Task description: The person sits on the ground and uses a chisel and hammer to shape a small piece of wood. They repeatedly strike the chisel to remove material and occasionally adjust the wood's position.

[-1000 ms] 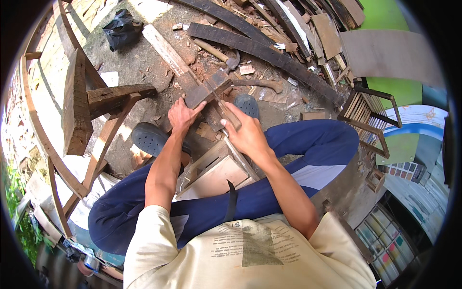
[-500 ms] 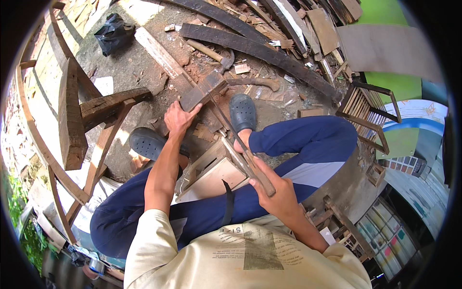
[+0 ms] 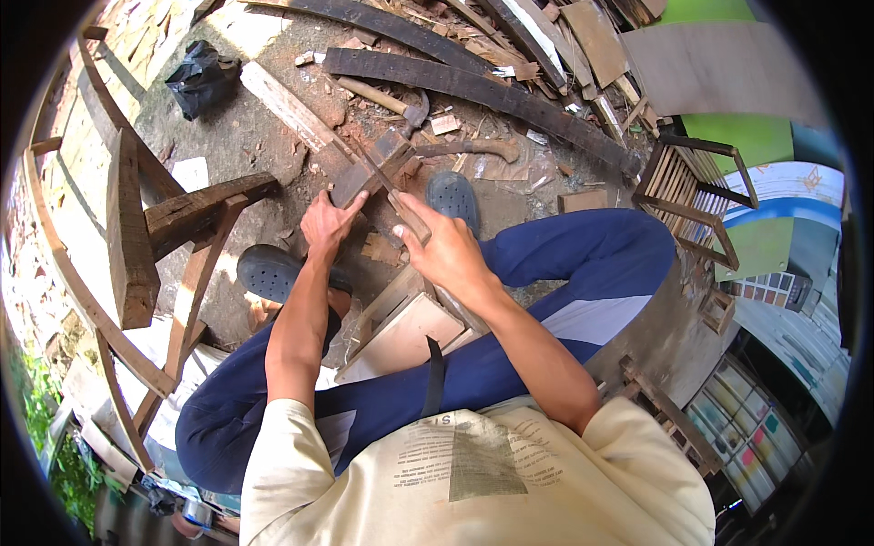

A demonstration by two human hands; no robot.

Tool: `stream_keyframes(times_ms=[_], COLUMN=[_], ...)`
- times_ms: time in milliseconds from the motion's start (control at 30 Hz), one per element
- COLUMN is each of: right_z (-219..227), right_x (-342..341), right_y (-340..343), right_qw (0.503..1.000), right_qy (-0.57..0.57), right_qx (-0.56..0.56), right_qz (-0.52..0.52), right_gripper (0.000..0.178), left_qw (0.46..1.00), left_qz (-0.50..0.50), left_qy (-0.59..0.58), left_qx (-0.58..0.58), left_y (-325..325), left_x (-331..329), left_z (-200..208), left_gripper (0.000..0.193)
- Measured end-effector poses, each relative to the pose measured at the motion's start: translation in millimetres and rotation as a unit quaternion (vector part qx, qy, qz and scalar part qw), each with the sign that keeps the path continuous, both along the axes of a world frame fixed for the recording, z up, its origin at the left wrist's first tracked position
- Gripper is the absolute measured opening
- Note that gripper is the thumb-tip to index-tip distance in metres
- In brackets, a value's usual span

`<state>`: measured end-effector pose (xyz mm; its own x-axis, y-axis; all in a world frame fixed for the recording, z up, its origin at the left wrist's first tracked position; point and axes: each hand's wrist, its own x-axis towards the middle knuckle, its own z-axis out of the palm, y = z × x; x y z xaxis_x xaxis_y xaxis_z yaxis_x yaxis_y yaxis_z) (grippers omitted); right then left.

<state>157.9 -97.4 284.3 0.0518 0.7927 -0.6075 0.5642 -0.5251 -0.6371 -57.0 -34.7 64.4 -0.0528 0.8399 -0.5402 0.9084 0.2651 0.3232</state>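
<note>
My right hand [image 3: 449, 255] is closed round the wooden handle of a handsaw [image 3: 413, 217]. The narrow blade, seen nearly edge-on, points away from me across a dark wooden block [image 3: 392, 151]. On the near left side of that block, my left hand [image 3: 325, 223] grips the edge of a flat piece of wood [image 3: 350, 186], thumb on top. The blade lies against or just beside this piece; whether it cuts into it cannot be made out. A long pale-topped wooden strip [image 3: 287, 106] stretches away beyond the piece.
Beyond the block lie a hammer [image 3: 375, 96] and a curved-handled tool [image 3: 473, 148]. Dark beams [image 3: 473, 96] and wood scraps fill the far side. A wooden frame [image 3: 137, 237] stands at left, a slatted rack [image 3: 692, 187] at right. A wooden box [image 3: 401, 337] sits between my legs.
My right hand has pushed the handsaw forward and left, away from my body, bringing its handle close to the block. The left hand keeps its grip on the wood.
</note>
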Motion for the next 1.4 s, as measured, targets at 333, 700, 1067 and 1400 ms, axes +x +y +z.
stream_keyframes(times_ms=[333, 700, 1067, 1400], right_z=[16.8, 10.4, -27.6, -37.2], right_x=[5.0, 4.9, -6.9, -3.3], right_y=[-44.1, -3.3, 8.6, 10.7], right_qw=[0.998, 0.999, 0.999, 0.997], right_qy=[0.0, 0.001, 0.009, 0.004], right_qx=[0.063, -0.04, 0.041, 0.08], right_qz=[-0.011, -0.01, -0.013, -0.005], right_gripper=[0.055, 0.05, 0.049, 0.048], left_qw=[1.0, 0.999, 1.0, 0.999], left_qz=[-0.004, 0.0, -0.021, -0.03], left_qy=[0.012, -0.002, 0.005, 0.004], left_qx=[0.007, -0.05, -0.019, -0.035], left_y=[1.6, 13.6, 13.4, 21.7], left_x=[-3.3, -4.0, -5.9, -2.1], left_z=[-2.8, 3.9, -0.3, 5.5], left_gripper=[0.099, 0.103, 0.105, 0.1])
